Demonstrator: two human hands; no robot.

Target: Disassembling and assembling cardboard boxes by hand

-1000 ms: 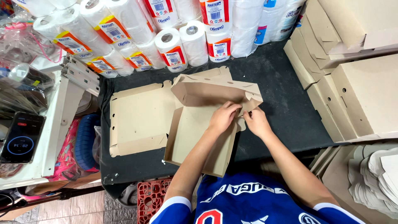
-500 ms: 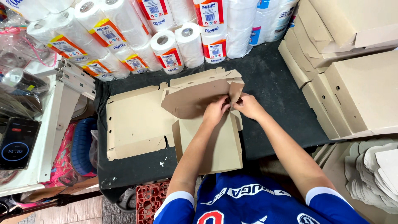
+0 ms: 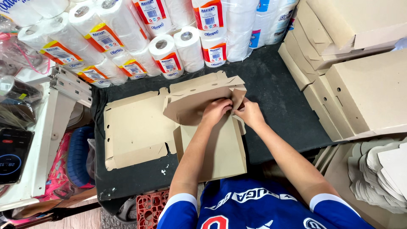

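Note:
A brown cardboard box blank (image 3: 212,148) lies half folded on the black table (image 3: 271,89) in front of me. Its far flap (image 3: 190,95) stands raised and tilted. My left hand (image 3: 215,111) grips the right corner of that raised flap. My right hand (image 3: 250,113) pinches the side tab beside it, fingertips almost touching the left hand. A second blank (image 3: 135,127) lies flat, left of the one I hold.
Wrapped paper rolls (image 3: 169,46) line the table's far edge. Folded cardboard boxes (image 3: 364,89) are stacked at the right, with flat cut cardboard pieces (image 3: 381,174) below them. A white shelf with a phone (image 3: 12,157) stands at the left. A red crate (image 3: 148,208) sits under the table.
The box blank has turned and slid toward me. Both hands moved up to the flap's right corner and closed on it, and the flap now stands steeper.

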